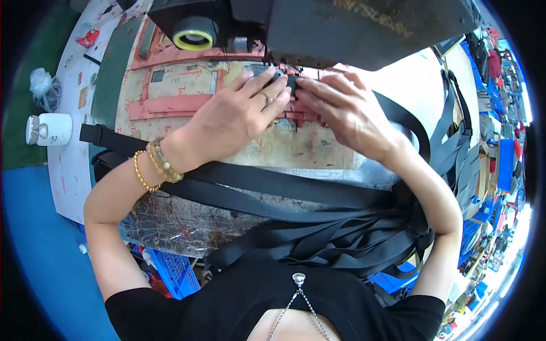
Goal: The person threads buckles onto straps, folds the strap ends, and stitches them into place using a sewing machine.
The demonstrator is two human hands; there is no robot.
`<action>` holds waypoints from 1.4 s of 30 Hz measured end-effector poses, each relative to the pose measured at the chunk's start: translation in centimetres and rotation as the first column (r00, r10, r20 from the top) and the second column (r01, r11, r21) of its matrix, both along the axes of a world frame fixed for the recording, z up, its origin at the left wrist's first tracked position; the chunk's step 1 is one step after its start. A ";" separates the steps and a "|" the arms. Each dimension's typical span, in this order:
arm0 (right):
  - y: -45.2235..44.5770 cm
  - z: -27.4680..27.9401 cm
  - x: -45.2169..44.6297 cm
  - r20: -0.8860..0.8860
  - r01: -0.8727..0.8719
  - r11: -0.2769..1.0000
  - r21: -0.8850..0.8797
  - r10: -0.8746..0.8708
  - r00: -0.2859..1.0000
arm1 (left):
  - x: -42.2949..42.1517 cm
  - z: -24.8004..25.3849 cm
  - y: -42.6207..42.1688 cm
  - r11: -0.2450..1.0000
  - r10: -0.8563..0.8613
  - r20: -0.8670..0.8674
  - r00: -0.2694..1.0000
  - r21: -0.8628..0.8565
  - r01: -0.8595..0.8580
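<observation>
Under the head of a dark sewing machine (364,31), both hands meet near the needle area. My left hand (242,111), with a ring on one finger, has its fingers spread a little and laid flat over a piece of black webbing. My right hand (347,108) has its fingers pressed together on the black webbing (292,85) from the other side. Red strips (170,106) lie on the pale work plate (273,150) beneath the hands. The fingertips partly hide the webbing between them.
Long black straps (284,184) run across the table's near edge and bunch up at the right. At the left stand a white jar (56,129) and a clear plastic bag (42,82). Blue crates (170,270) are below the table.
</observation>
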State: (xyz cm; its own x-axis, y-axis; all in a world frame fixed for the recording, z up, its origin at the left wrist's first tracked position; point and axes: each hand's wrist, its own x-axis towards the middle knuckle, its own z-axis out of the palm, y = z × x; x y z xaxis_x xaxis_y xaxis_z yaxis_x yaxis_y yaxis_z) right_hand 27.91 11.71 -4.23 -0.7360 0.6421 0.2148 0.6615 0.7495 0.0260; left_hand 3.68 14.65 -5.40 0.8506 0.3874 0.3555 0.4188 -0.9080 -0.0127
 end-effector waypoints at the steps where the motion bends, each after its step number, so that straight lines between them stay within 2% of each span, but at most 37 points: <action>1: 0.1 0.0 0.0 -0.007 -0.011 1.000 0.008 0.011 1.000 | 0.0 0.1 -0.1 0.999 0.041 0.004 0.999 0.032 -0.041; 2: 0.4 0.2 -0.1 -0.006 -0.019 1.000 0.016 0.019 1.000 | 0.0 0.2 0.2 0.998 0.049 0.006 0.999 0.040 -0.049; 6: 0.6 0.7 -0.3 -0.003 0.011 0.997 -0.081 -0.011 1.000 | -0.4 0.5 1.5 0.991 -0.050 0.068 0.996 -0.123 0.058; 12: 0.5 1.3 -0.6 0.052 0.027 0.997 -0.071 -0.024 0.998 | -0.6 -0.1 2.0 0.996 -0.092 0.037 0.995 0.021 0.091; 16: 0.0 0.6 1.0 0.028 -0.008 0.998 -0.062 0.009 1.000 | -0.8 -0.6 2.6 0.987 -0.107 0.112 0.988 -0.112 0.119; 22: 0.5 0.5 1.4 0.026 -0.019 0.993 -0.116 0.022 0.999 | -0.7 -0.3 2.7 0.981 -0.108 0.132 0.985 -0.145 0.127; 26: 1.9 -0.6 2.1 -0.013 -0.001 0.995 -0.101 0.000 1.000 | -0.4 0.6 3.0 0.939 0.047 0.012 0.999 -0.342 -0.040; 27: 2.0 -0.7 2.1 -0.016 0.001 0.995 -0.105 -0.003 1.000 | -0.4 0.6 3.1 0.938 0.045 0.009 0.999 -0.345 -0.039; 31: 2.2 -1.0 2.3 -0.097 -0.086 0.996 -0.040 0.082 0.992 | -0.5 0.1 3.1 0.989 -0.026 0.086 0.996 -0.145 0.038; 36: 1.8 -1.2 2.4 -0.087 -0.133 0.991 0.018 0.134 0.987 | -0.5 -0.8 3.2 0.990 -0.135 0.204 0.970 -0.013 0.140; 42: 3.0 -1.7 2.8 -0.106 -0.108 0.994 -0.030 0.105 0.989 | -0.5 0.5 3.6 0.986 -0.010 0.101 0.995 -0.167 0.026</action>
